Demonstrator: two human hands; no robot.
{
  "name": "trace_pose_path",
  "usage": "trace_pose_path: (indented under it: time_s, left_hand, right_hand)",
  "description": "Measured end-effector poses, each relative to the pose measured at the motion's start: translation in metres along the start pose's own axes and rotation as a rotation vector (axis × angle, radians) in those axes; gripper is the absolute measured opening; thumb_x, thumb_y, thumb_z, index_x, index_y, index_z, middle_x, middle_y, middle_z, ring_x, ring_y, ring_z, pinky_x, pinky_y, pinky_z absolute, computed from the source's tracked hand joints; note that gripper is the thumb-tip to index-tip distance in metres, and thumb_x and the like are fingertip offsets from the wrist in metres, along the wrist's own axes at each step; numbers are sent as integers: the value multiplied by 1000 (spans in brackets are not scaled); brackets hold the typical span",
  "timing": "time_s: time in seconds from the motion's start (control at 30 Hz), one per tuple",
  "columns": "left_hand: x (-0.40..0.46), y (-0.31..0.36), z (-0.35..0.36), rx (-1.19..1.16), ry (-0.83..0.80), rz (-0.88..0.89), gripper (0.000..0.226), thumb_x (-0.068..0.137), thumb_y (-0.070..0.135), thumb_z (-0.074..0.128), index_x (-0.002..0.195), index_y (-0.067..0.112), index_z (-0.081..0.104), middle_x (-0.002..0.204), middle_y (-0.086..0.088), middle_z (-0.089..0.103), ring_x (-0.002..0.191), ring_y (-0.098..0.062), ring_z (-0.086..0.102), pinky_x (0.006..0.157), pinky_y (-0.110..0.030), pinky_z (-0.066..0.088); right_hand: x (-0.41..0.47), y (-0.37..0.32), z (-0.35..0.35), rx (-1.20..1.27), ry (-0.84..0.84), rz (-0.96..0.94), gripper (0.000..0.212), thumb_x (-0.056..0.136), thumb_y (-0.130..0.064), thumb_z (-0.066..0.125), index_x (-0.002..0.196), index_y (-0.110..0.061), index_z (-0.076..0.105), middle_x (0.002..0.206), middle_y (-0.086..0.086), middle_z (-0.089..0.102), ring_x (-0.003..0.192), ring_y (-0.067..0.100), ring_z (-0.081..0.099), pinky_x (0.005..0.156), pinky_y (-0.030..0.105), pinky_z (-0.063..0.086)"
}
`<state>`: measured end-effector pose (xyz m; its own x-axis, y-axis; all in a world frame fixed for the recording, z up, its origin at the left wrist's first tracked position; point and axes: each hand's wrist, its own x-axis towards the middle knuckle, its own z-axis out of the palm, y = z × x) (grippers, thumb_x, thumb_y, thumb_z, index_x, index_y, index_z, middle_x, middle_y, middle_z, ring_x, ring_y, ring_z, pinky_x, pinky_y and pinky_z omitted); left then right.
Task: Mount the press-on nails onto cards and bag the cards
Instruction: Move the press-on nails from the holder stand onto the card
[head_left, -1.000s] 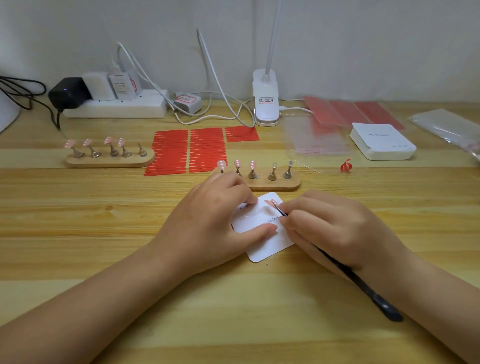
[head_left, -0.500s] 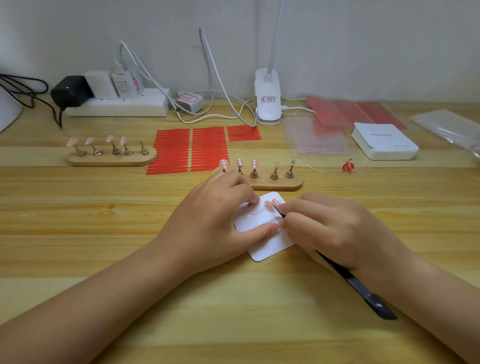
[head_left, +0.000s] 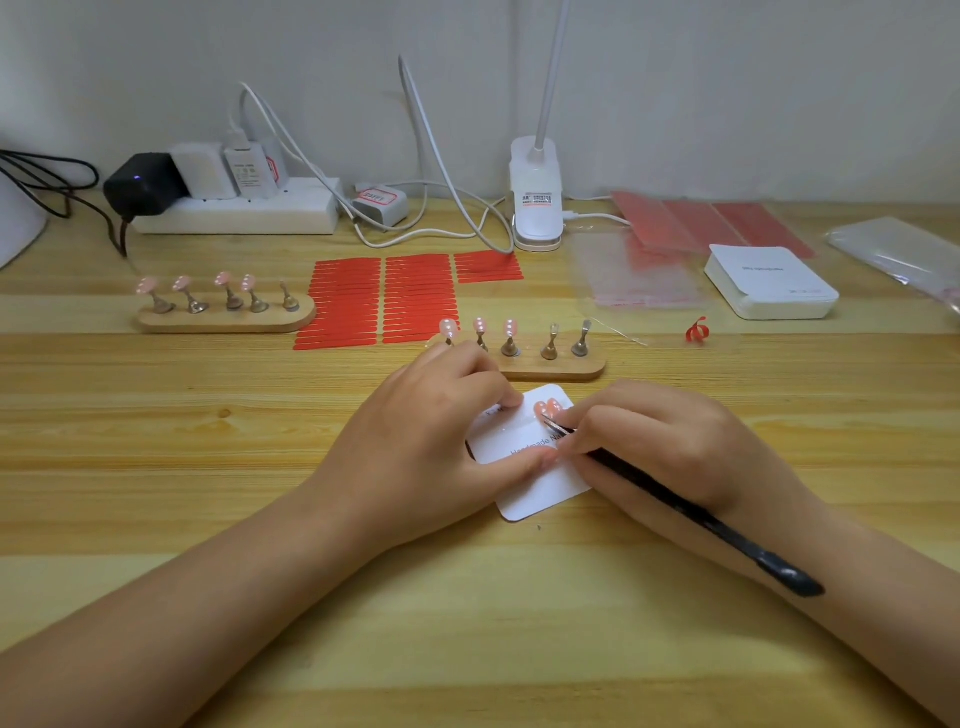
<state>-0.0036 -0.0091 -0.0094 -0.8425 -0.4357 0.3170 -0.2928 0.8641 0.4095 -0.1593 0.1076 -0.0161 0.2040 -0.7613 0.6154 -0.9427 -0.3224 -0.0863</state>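
A white card (head_left: 540, 486) lies on the wooden table, tilted. My left hand (head_left: 436, 436) presses it flat with thumb and forefinger. My right hand (head_left: 670, 447) grips black tweezers (head_left: 675, 504), whose tip touches pink press-on nails (head_left: 549, 408) at the card's top corner. Just behind the card stands a wooden holder (head_left: 550, 366) with three pink nails on its left stands and two bare stands. A second wooden holder (head_left: 228, 318) at the left carries several pink nails.
Red adhesive strips (head_left: 384, 299) lie behind the holders. A stack of white cards (head_left: 769, 283), clear bags (head_left: 639, 270) and red sheets (head_left: 711, 223) sit at the right. A power strip (head_left: 234, 210), cables and a clip lamp (head_left: 536, 202) line the wall. A red scrap (head_left: 696, 331) lies loose.
My right hand has shifted slightly and the tweezers' rear end has swung lower along my forearm. The left hand stays pressed on the card.
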Motion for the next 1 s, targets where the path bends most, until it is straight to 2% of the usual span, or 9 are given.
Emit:
trace_pose_path:
  time_s: [0.13,0.27,0.4,0.57,0.63,0.73,0.83,0.9,1.0]
  left_hand:
    - [0,-1,0,-3,-1,-1,46,72,56,56,97,20,68,90,8,52,87,-13,46,73,-30,40]
    - [0,-4,-1,-22,-11,25,46,74,53,57,105,21,69,93,6,55,89,-12,49,74,-29,41]
    - [1,-8,-2,-49,-70,58,49,77,56,53,111,23,67,97,8,53,92,-11,48,80,-28,40]
    - [3,-10,-2,-101,-100,69,41,79,44,56,114,25,66,99,12,50,96,-10,46,89,-33,38]
    - [3,-10,-1,-113,-102,61,41,79,45,56,114,26,66,100,13,50,97,-9,45,89,-32,37]
    - [4,-11,-2,-140,-100,53,43,77,45,57,114,26,65,101,14,50,97,-5,44,90,-30,36]
    - [4,-11,-1,-147,-98,57,43,77,46,57,114,27,65,101,16,51,97,-3,43,90,-31,36]
    - [5,-11,-1,-156,-91,64,44,76,49,58,113,27,65,101,15,53,96,-2,43,89,-32,37]
    - [5,-11,0,-160,-83,80,52,75,58,51,113,26,65,101,14,54,94,-2,44,88,-34,39]
  right_hand:
    - [-4,2,-3,127,-9,117,24,87,-14,52,73,-1,67,73,12,66,65,29,64,55,33,50]
    - [-5,0,-7,288,58,264,9,78,-10,68,71,-5,67,82,0,70,78,5,64,72,16,49]
    - [-5,0,-13,541,174,530,13,74,-10,76,70,-16,65,79,-6,71,80,6,67,74,20,53]
    - [-2,4,-17,648,93,732,12,74,-15,73,67,-21,65,80,-7,72,74,8,67,65,14,50]
    - [0,1,-16,597,116,719,7,78,-29,69,73,-24,68,76,-9,71,68,3,65,60,12,47]
    - [0,-2,-15,505,186,638,23,88,-49,53,86,-31,67,71,-8,69,62,4,65,56,20,50]
    - [0,-4,-14,403,216,526,36,93,-55,35,91,-34,64,74,-11,69,56,1,63,56,19,50]
    - [1,-3,-12,313,207,476,28,93,-47,45,85,-29,66,71,-13,66,58,-1,59,57,21,48]
    - [1,-3,-5,188,124,435,12,77,-28,69,80,-19,62,75,-14,60,70,7,55,66,28,47]
